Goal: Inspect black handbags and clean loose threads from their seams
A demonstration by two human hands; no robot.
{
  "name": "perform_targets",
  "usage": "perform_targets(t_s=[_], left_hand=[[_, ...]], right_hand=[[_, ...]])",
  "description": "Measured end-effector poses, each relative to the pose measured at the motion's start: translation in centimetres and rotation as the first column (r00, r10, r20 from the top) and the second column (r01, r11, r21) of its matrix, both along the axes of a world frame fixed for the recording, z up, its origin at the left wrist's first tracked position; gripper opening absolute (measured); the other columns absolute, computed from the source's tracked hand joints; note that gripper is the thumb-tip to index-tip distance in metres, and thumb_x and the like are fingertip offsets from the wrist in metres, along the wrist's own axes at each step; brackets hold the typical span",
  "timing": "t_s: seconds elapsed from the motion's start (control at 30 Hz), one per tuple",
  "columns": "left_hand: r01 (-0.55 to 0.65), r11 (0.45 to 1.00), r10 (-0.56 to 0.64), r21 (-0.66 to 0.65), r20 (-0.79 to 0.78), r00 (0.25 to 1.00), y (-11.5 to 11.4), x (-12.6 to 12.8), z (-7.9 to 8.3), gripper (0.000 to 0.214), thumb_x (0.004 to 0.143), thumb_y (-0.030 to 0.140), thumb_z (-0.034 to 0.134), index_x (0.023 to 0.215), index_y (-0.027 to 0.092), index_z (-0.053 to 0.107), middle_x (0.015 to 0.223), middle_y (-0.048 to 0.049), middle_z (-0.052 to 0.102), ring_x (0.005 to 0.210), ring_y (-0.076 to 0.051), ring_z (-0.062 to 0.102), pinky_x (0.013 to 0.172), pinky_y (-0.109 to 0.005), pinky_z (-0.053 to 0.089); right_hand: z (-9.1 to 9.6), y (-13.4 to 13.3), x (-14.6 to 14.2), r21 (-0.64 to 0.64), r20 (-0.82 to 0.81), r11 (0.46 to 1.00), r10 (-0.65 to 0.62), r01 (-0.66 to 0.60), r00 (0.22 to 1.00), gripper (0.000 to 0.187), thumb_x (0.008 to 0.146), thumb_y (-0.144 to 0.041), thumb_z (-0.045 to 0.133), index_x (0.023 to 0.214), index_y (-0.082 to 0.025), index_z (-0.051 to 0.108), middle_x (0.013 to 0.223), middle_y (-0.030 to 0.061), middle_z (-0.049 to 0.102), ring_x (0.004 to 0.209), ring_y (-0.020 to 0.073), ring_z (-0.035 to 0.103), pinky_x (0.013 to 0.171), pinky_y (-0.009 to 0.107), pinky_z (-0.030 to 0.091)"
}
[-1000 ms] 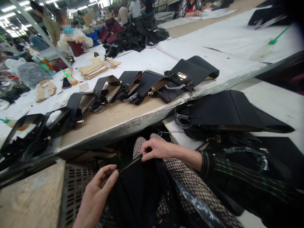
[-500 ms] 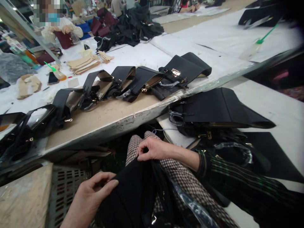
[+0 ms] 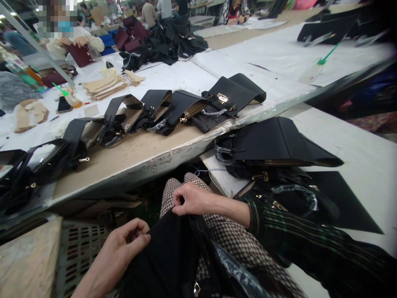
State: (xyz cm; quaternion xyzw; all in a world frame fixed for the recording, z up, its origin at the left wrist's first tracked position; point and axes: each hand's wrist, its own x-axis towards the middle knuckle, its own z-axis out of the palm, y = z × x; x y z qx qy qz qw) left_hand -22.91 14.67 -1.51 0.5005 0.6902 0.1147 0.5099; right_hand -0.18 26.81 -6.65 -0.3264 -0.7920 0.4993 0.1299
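Note:
A black handbag (image 3: 161, 252) lies across the person's lap, over checked trousers. Its far edge is pinched between the thumb and fingers of my right hand (image 3: 190, 199). My left hand (image 3: 124, 244) is closed with curled fingers on the bag's left edge; the exact contact of its fingertips is partly hidden. Gold hardware (image 3: 196, 289) and clear plastic wrap (image 3: 237, 265) show on the bag's right side. Beside my right forearm, more black handbags (image 3: 263, 140) with plastic-wrapped handles are stacked on a white surface.
Several black bags (image 3: 182, 107) stand in a row along the workbench edge (image 3: 149, 161). Beyond them are tan pieces (image 3: 104, 86), a glue bottle (image 3: 72, 100) and a black heap (image 3: 167, 43). A plastic crate (image 3: 80, 248) sits low left. A co-worker (image 3: 76, 43) handles a maroon piece.
The view has shifted slightly, moving the scene a little to the left. My left fingers have curled in more at the bag's edge. My right hand keeps its pinch.

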Motion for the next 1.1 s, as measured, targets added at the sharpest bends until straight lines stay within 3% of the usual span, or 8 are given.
perform_targets(t_s=[0.13, 0.27, 0.5, 0.63, 0.73, 0.9, 1.0, 1.1], left_hand=[[0.204, 0.978, -0.203, 0.05, -0.02, 0.979, 2.8, 1.8, 0.8, 0.026, 0.087, 0.041, 0.054, 0.083, 0.02, 0.069, 0.074, 0.002, 0.06, 0.072, -0.017, 0.053, 0.064, -0.023, 0.035], [0.303, 0.947, -0.3, 0.107, -0.038, 0.953, 4.4, 3.8, 0.9, 0.024, 0.084, 0.03, 0.052, 0.069, 0.019, 0.068, 0.072, 0.0022, 0.058, 0.073, -0.017, 0.053, 0.064, -0.024, 0.034], [0.185, 0.982, -0.187, -0.023, -0.08, 0.979, 1.6, 1.6, 2.7, 0.028, 0.082, 0.031, 0.053, 0.061, 0.018, 0.066, 0.073, 0.0011, 0.052, 0.073, -0.018, 0.052, 0.063, -0.025, 0.034], [0.097, 0.99, -0.103, -0.103, -0.059, 0.993, -0.6, -0.5, 3.8, 0.026, 0.082, 0.033, 0.054, 0.07, 0.019, 0.071, 0.075, 0.0004, 0.052, 0.075, -0.019, 0.052, 0.063, -0.025, 0.037], [0.113, 0.989, -0.118, -0.097, -0.057, 0.991, -1.1, -0.8, 4.2, 0.021, 0.082, 0.028, 0.053, 0.084, 0.02, 0.072, 0.084, -0.0004, 0.058, 0.083, -0.02, 0.056, 0.073, -0.026, 0.041], [0.22, 0.975, -0.217, 0.02, -0.095, 0.971, 1.7, 2.1, 2.9, 0.021, 0.084, 0.032, 0.056, 0.1, 0.023, 0.065, 0.094, 0.0002, 0.067, 0.088, -0.02, 0.059, 0.076, -0.026, 0.04], [0.276, 0.957, -0.276, 0.088, -0.01, 0.961, 4.2, 4.5, 0.8, 0.014, 0.079, 0.032, 0.063, 0.085, 0.02, 0.061, 0.08, 0.0032, 0.061, 0.076, -0.017, 0.054, 0.068, -0.025, 0.036], [0.27, 0.958, -0.274, 0.093, 0.031, 0.961, 5.7, 5.7, -1.1, 0.027, 0.071, 0.03, 0.07, 0.066, 0.02, 0.045, 0.063, 0.0077, 0.043, 0.061, -0.012, 0.04, 0.057, -0.024, 0.03]], right_hand=[[0.2, -0.5, 0.1, -0.096, -0.094, 0.995, -0.044, 0.035, 0.995, 0.017, 0.066, -0.015, 0.068, 0.078, -0.018, 0.057, 0.077, -0.0031, 0.068, 0.068, 0.0109, 0.061, 0.061, 0.02, 0.042], [0.6, -0.9, 0.6, -0.117, -0.123, 0.993, -0.036, 0.021, 0.992, 0.021, 0.068, -0.016, 0.067, 0.082, -0.019, 0.053, 0.077, -0.0035, 0.066, 0.066, 0.0105, 0.059, 0.06, 0.02, 0.042], [0.2, -0.9, 1.7, -0.19, -0.151, 0.981, -0.052, 0.022, 0.987, 0.024, 0.066, -0.015, 0.068, 0.081, -0.02, 0.05, 0.074, -0.0039, 0.064, 0.066, 0.0109, 0.058, 0.061, 0.021, 0.044], [0.1, -0.8, 1.4, -0.225, -0.165, 0.974, -0.013, -0.024, 0.986, 0.024, 0.066, -0.014, 0.068, 0.08, -0.019, 0.05, 0.074, -0.0038, 0.064, 0.067, 0.011, 0.06, 0.061, 0.021, 0.044], [0.2, -0.7, 0.8, -0.198, -0.162, 0.979, 0.01, -0.043, 0.987, 0.022, 0.065, -0.013, 0.068, 0.078, -0.019, 0.051, 0.073, -0.0039, 0.063, 0.066, 0.0104, 0.058, 0.059, 0.02, 0.043], [0.5, -1.0, 0.1, -0.185, -0.172, 0.981, 0.031, -0.063, 0.985, 0.021, 0.065, -0.013, 0.069, 0.078, -0.018, 0.053, 0.073, -0.0042, 0.062, 0.065, 0.0096, 0.056, 0.057, 0.019, 0.041], [0.5, -1.0, 0.0, -0.188, -0.174, 0.981, 0.01, -0.044, 0.985, 0.022, 0.064, -0.013, 0.07, 0.079, -0.018, 0.054, 0.075, -0.0043, 0.062, 0.067, 0.0102, 0.057, 0.057, 0.018, 0.04], [0.9, -0.7, 1.1, -0.235, -0.156, 0.972, -0.022, -0.015, 0.988, 0.019, 0.069, -0.017, 0.071, 0.08, -0.018, 0.056, 0.075, -0.0035, 0.064, 0.07, 0.0116, 0.059, 0.062, 0.02, 0.043]])
